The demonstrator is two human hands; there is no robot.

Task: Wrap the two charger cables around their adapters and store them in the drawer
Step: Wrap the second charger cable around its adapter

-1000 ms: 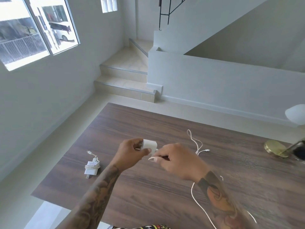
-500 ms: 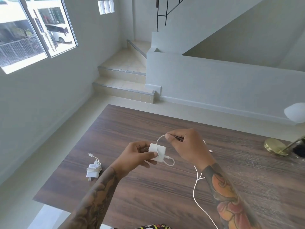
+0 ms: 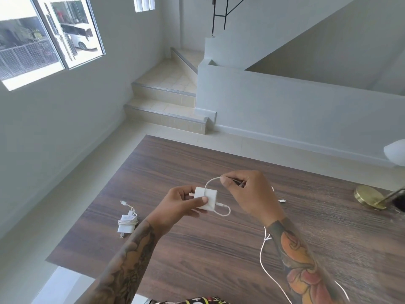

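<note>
Pinching the small white square plastic adapter above the dark wood-grain table, the left hand steadies it — the right hand grips the thin white cable, limp and light, best guided close to the block. Another wrapped white charger lies on the table to the left.

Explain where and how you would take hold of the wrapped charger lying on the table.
Grip the wrapped charger across its cable-wound middle, coming from above, with fingers on its two long sides. It lies flat on the table, its prongs pointing toward the near edge and a loose plug end trailing at the far end, so the coils give the firmest hold and likely stay in place.
</note>
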